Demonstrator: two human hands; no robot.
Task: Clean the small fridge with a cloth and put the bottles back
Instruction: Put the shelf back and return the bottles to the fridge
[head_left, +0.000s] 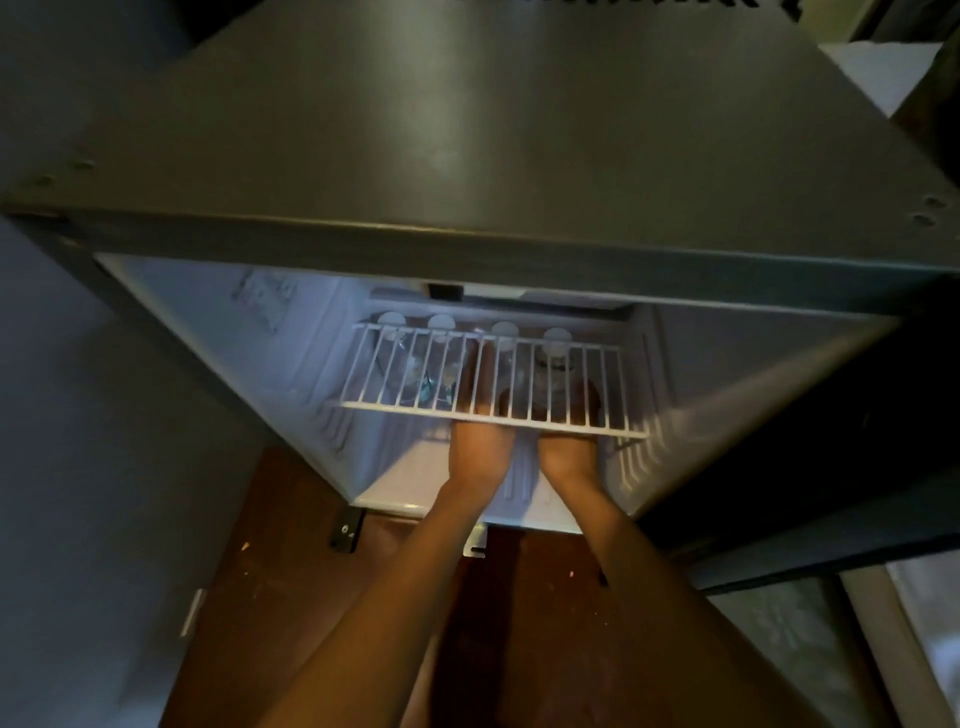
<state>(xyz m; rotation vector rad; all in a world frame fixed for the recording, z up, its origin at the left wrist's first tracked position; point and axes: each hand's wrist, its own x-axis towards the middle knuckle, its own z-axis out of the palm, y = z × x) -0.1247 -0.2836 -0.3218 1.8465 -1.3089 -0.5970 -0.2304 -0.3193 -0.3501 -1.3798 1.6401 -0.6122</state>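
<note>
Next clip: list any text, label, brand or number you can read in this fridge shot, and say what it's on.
Nothing here can be read.
Sticker on the left inner wall of the fridge: it carries print, but it is too blurred to read.
Bottle labels under the shelf: blurred and crossed by the shelf wires, unreadable.
</note>
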